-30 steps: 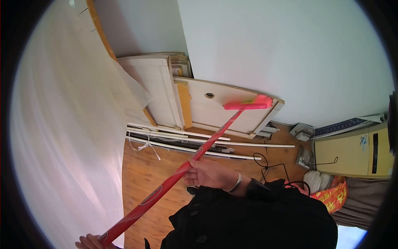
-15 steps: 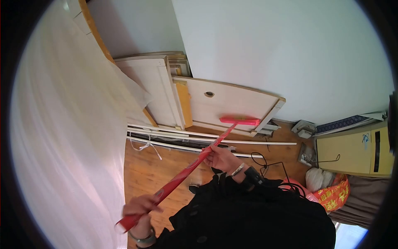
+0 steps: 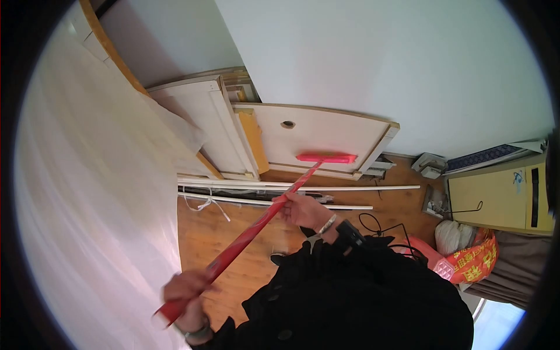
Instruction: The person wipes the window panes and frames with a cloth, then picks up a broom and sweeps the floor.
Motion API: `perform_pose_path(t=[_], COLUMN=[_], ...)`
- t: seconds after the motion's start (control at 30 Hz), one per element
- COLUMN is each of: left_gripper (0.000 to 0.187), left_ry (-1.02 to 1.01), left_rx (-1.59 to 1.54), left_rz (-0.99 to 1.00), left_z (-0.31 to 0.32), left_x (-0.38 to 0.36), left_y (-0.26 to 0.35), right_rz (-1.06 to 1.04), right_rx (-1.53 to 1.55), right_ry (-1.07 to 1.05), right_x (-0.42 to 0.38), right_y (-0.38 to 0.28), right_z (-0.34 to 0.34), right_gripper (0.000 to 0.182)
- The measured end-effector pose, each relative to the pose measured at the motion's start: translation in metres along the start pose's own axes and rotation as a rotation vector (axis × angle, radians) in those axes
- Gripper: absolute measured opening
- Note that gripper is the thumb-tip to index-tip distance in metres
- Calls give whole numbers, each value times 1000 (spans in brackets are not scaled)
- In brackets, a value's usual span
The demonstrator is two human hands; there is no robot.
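A long red pole [image 3: 248,236] with a narrow pink crossbar head [image 3: 326,158] runs diagonally across the view; it looks like a broom or mop, the exact kind not clear. Around its lower end my left hand [image 3: 185,291] is wrapped, slightly blurred. Farther up the pole, my right hand [image 3: 304,211] grips it with the fingers curled around. The head overlaps the lower part of a pale wooden panel [image 3: 326,131] with a round hole, which leans against the wall.
White sheeting [image 3: 111,204] hangs along the left. Long white poles [image 3: 373,188] lie on the wooden floor [image 3: 224,259] before the panels. A black cable [image 3: 402,233], a yellow cabinet [image 3: 490,201] and a red-orange bag [image 3: 475,262] are at the right.
The pink head has shifted left and slightly up in view, with both hands moving left along with the pole. The camera view has shifted a little too. Both grips stay.
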State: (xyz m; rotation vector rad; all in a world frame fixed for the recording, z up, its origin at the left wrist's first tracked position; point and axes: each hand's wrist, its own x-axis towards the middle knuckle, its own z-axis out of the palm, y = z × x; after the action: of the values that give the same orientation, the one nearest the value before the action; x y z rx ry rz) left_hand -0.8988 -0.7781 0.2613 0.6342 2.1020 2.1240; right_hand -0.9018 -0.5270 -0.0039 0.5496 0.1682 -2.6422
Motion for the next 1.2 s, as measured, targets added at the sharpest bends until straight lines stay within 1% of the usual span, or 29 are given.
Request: perform_pose_path(t=[0.03, 0.07, 0.1, 0.13, 0.2, 0.23, 0.27, 0.33, 0.43, 0.47, 0.53, 0.57, 0.6, 0.63, 0.67, 0.7, 0.73, 0.77, 0.8, 0.83, 0.87, 0.93, 1.0, 1.07, 1.13, 1.2], left_gripper=[10, 12, 15, 19, 22, 24, 24, 24, 22, 22, 20, 20, 20, 20, 20, 19, 18, 18, 13, 9, 9, 15, 14, 11, 16, 14], left_ry=[-39, -78, -149, -220, -215, -206, -205, -324, -354, -329, -316, -292, -343, -397, -380, -397, -413, -394, -289, -191, -179, -170, -155, -155, -104, -245], left_rx=[-13, -28, -31, -36, -87, -142, -145, -39, -24, -7, -77, -67, 1, 68, 75, 125, 176, 185, 157, 127, 131, 120, 112, 38, 91, 91], left_rz=[-71, -143, -181, -218, -266, -310, -313, -241, -228, -226, -209, -203, -130, -58, -53, -16, 20, 22, -21, -58, -46, 52, 103, 183, 292, 406], left_z=[12, 23, 30, 35, 39, 40, 40, 38, 33, 32, 31, 28, 25, 23, 22, 20, 17, 11, 4, -5, -11, -21, -31, -47, -62, -82], left_x=[4, 6, 4, 3, 4, 3, 4, 11, 19, 21, 27, 29, 31, 32, 32, 32, 30, 27, 23, 21, 19, 6, -5, -22, -37, -48], left_y=[-17, -36, -58, -75, -87, -90, -90, -87, -74, -68, -56, -48, -39, -31, -20, -10, -2, 1, 5, 9, 12, 24, 41, 58, 76, 103], right_rz=[7, -14, -36, -33, -73, -58, -58, -79, -96, -71, -74, -36, -19, -1, 17, 32, 34, 36, 54, 40, 20, 73, 85, 125, 165, 261], right_rx=[6, 28, 49, 54, 182, 135, 135, 109, 35, 26, -35, -44, -56, -35, -13, -24, -14, -4, -13, 21, 51, 28, 16, -9, -40, -59], right_ry=[0, 76, 151, 151, 251, 226, 230, 275, 307, 292, 252, 236, 228, 167, 106, 99, 23, -54, -60, 13, 85, 70, -33, -63, -98, -163], right_x=[10, 20, 22, 21, 17, 15, 14, 17, 14, 14, 18, 24, 31, 40, 49, 60, 73, 83, 84, 80, 76, 63, 54, 42, 28, 13], right_y=[-1, 0, 1, 2, 3, 2, 2, -2, -7, -6, -5, -5, -2, 2, 6, 10, 14, 19, 26, 32, 34, 39, 44, 52, 58, 65], right_z=[-26, -53, -68, -73, -83, -88, -92, -88, -68, -59, -46, -41, -37, -32, -26, -24, -21, -18, -8, 7, 23, 38, 53, 74, 102, 128], right_gripper=[27, 25, 25, 25, 24, 22, 22, 21, 22, 22, 22, 21, 21, 20, 19, 19, 18, 17, 17, 15, 13, 13, 13, 15, 19, 23])
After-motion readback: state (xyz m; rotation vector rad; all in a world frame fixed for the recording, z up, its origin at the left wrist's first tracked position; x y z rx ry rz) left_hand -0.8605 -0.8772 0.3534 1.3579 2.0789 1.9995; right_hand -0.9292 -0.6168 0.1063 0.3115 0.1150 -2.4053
